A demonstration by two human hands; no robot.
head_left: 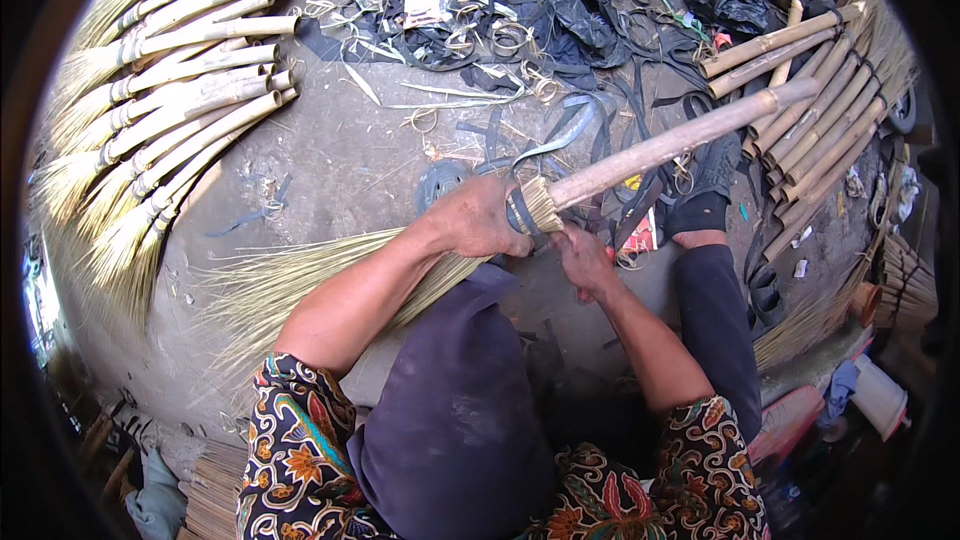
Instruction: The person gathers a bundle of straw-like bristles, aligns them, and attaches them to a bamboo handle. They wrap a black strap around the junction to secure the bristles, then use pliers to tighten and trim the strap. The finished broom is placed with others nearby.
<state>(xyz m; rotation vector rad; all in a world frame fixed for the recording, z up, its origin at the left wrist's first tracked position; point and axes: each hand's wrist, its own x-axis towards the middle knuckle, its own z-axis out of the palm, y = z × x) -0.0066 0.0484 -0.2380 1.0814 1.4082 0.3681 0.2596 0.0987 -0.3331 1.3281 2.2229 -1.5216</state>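
Broom (pixel 543 205) between both hands, bamboo handle (pixel 685 143) slanting out beyond the right hand, bristles (pixel 310 270) fanning beneath the left forearm. Left hand (pixel 478 218) wrapped around the bristle head, right by the dark binding (pixel 519 211). Right hand (pixel 585 258) curled on the near side of the collar, fingertips close against it; cannot tell whether pinching anything. More brooms (pixel 200 95) piled well left of the hands; tangled black scraps (pixel 585 30) ahead of them.

Wears a black shirt (pixel 605 500) with orange-red flowers and pale scrollwork, matching short sleeves (pixel 300 455) at the shirt's sides, and plain dark purplish trousers (pixel 450 420) and dark footwear (pixel 715 168) beyond the shirt.
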